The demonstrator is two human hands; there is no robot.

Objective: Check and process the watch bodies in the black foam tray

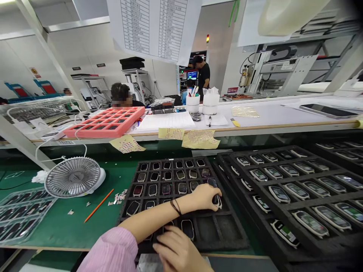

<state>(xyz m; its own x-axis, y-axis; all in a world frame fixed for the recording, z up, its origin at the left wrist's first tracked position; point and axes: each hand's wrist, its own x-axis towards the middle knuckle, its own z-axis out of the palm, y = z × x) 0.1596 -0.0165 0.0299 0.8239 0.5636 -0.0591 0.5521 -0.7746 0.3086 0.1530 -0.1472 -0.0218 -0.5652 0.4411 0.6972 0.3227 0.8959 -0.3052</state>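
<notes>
My left hand (206, 197) reaches from the lower left across the black foam tray (231, 228). Its thumb and fingers pinch a watch case (217, 202) with a silver-grey edge, at a right-hand compartment. My right hand (181, 249) is lower, at the tray's near edge. Its fingers are apart and slightly bent, close to a partly covered watch case (168, 224); whether they touch it I cannot tell. Another watch case (187, 229) lies in the compartment beside it. Rows of similar dark-screened cases fill the compartments behind, and my left forearm hides some of them.
Stacked black trays (272, 211) of watches stand at the right. On the green mat are a white fan (75, 176), an orange stick (99, 205), small white scraps (117, 198) and a clear tray (28, 211). A shelf (255, 126) holds a pink tray (107, 122). People work beyond.
</notes>
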